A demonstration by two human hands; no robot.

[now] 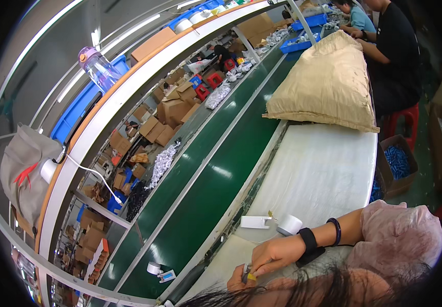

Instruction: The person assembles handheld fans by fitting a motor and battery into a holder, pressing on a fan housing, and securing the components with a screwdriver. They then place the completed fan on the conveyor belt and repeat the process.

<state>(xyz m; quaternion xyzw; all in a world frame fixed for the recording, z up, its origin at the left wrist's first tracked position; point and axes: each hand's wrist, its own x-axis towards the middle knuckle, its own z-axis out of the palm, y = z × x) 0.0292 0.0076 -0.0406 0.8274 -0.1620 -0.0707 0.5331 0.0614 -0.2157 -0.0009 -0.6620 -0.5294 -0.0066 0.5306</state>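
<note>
two bare hands meet over a pale worktable point(323, 163) beside a green conveyor belt point(221, 171), their fingertips closing around a small grey-and-yellow part point(250, 276) near the lower edge of the view. the left hand point(236, 283) has its fingers bent and clamped on the part; strands of dark hair cross in front of its forearm. the right hand point(279, 253), wearing a black wristband point(308, 239) and a dark bracelet point(337, 231) below a pale pink sleeve point(402, 235), reaches in from the right with fingers together, its tips pinched on the same part. the part's exact kind is too small to tell.

just beyond the right hand, a white rectangular casing point(255, 222) lies on the worktable near a white cylinder point(290, 225). on the belt, another white cylinder point(154, 268) sits beside a small white-and-blue piece point(166, 276). a bulging tan sack point(328, 82) rests at the worktable's far end, with two co-workers seated past it. a lidded bottle point(98, 69) stands on the shelf point(85, 140) above the belt.
</note>
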